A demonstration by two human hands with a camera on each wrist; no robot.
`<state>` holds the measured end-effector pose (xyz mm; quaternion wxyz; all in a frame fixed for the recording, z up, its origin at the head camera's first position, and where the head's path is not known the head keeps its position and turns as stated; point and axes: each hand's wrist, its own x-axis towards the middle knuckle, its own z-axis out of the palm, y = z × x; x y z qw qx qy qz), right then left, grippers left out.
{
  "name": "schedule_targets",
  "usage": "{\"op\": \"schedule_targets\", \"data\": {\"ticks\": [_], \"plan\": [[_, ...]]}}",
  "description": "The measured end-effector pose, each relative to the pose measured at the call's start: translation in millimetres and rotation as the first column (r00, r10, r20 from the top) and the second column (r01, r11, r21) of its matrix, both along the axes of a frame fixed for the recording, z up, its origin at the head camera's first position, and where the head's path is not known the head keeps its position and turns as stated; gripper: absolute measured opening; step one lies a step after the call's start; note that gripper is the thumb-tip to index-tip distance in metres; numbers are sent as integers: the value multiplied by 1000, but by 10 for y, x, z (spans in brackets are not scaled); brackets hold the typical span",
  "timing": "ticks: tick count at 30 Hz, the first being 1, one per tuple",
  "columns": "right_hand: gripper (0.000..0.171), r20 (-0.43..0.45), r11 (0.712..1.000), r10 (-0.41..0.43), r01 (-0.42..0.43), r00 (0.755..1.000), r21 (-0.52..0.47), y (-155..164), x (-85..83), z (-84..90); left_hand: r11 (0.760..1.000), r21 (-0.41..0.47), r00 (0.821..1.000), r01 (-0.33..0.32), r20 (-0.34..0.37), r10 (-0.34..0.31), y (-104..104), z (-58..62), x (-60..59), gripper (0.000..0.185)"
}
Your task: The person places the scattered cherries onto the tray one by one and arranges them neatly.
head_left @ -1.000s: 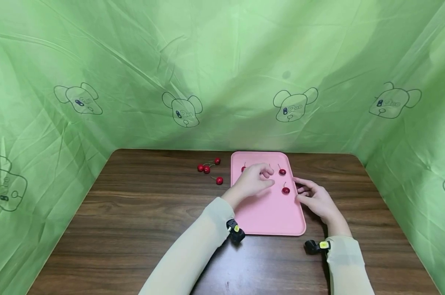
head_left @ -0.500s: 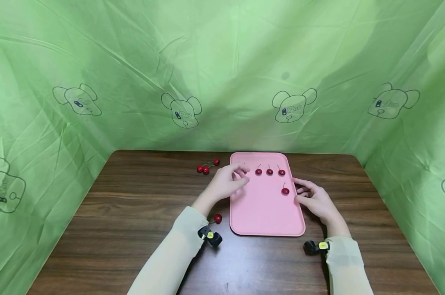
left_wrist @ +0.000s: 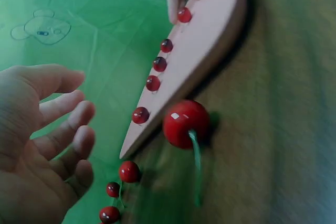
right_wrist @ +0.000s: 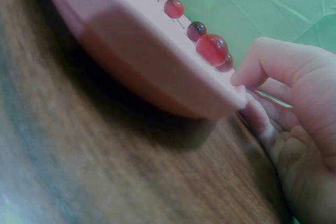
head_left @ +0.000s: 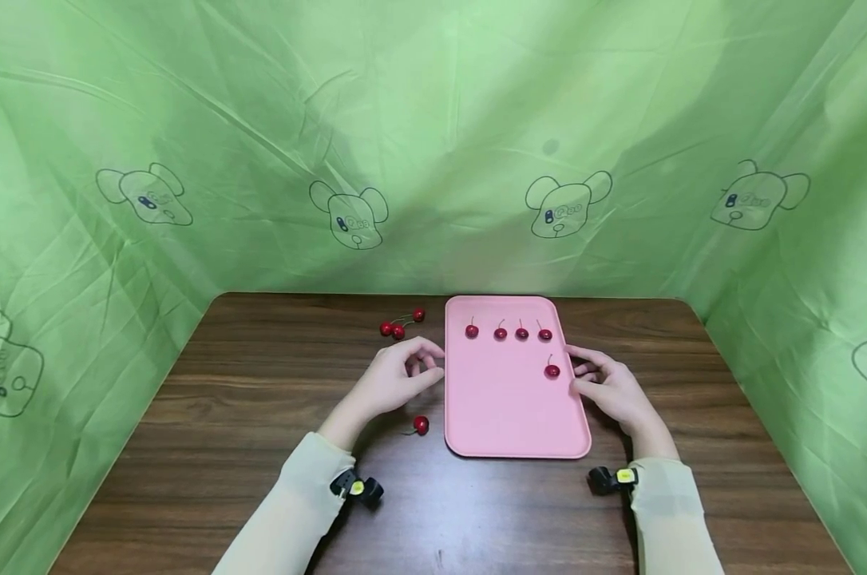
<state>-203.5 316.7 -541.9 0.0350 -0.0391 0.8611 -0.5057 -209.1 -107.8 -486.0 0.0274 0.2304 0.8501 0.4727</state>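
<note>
Toward the back of the desk (head_left: 261, 399), left of the tray, lies a small cluster of cherries (head_left: 397, 326), their stems tangled together. Nearer the front, a single loose cherry (head_left: 421, 424) sits on the wood just beside the tray's left edge, its green stem trailing away to the left and toward the front edge of the desk.

The left hand (head_left: 397, 379) hovers over the desk between that cluster and the loose cherry, close to the tray's left edge. Its fingers are loosely curved and spread, and it holds nothing; the wrist view shows the palm bare. The loose cherry lies just behind the hand, toward the person, nearer to this hand than to the other one, which is across the tray.

The pink tray (head_left: 512, 415) lies lengthwise, running from the back of the desk toward the person. Four cherries (head_left: 508, 331) stand in a row along its far end, and a fifth cherry (head_left: 552, 370) lies alone near its right edge.

The right hand (head_left: 609, 387) rests at the tray's right edge, its fingertips touching the rim just beside that fifth cherry. Its fingers are gently bent against the rim but pinch no fruit.

Green cloth (head_left: 433, 144) printed with cartoon bears hangs around the desk.
</note>
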Motion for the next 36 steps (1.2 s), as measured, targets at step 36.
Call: {"op": "schedule_targets", "data": {"ticks": [36], "plan": [[65, 6, 1000, -4, 4, 1000, -4, -10, 11, 8, 984, -175, 996, 24, -78, -38, -209, -222, 704, 30]]}}
